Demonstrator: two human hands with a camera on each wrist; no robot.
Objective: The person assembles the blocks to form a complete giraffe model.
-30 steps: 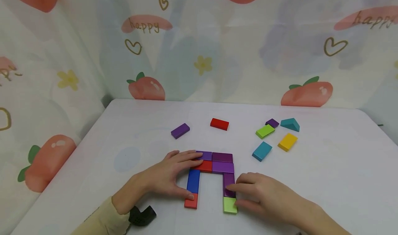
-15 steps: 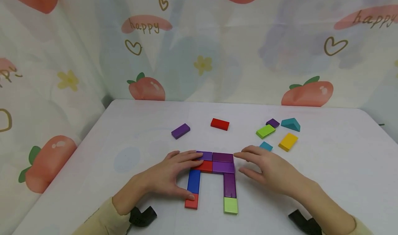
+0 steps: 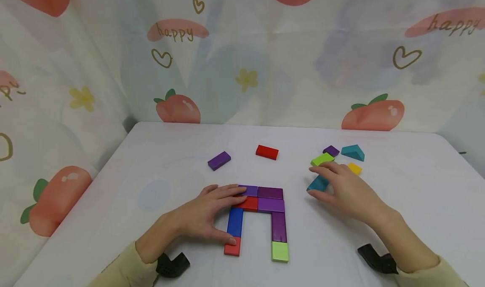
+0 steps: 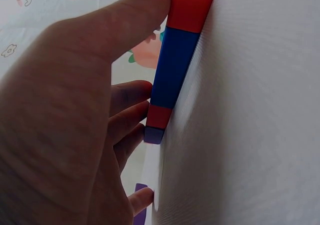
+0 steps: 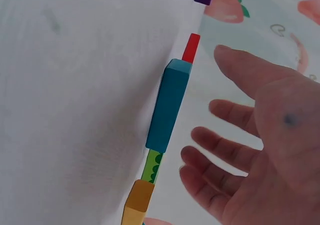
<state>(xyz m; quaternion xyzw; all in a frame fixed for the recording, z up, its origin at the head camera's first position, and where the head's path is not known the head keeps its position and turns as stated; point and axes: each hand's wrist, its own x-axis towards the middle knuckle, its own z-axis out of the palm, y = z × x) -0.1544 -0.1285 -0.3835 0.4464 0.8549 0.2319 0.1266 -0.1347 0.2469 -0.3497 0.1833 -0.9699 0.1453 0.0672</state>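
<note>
My left hand (image 3: 206,209) rests on the left side of a flat arch of blocks, thumb on the lower red block (image 3: 232,250), fingertips over the upper red block (image 3: 250,203) and a purple block (image 3: 250,190). A blue block (image 3: 235,222) lies between thumb and fingers. The arch's right leg is a dark purple block (image 3: 278,227) above a light green block (image 3: 280,252). My right hand (image 3: 346,188) hovers over a teal block (image 3: 317,183), fingers spread around it. In the right wrist view a gap shows between the fingers and the teal block (image 5: 170,105).
Around the right hand lie a lime green block (image 3: 322,159), a yellow block (image 3: 355,168), a small purple block (image 3: 331,151) and a teal triangular block (image 3: 353,152). Farther back are a red block (image 3: 267,152) and a purple block (image 3: 219,161). A patterned curtain (image 3: 265,59) stands behind.
My right hand has left the arch's right leg and moved away and to the right, over the teal block. The left hand has stayed in place on the arch.
</note>
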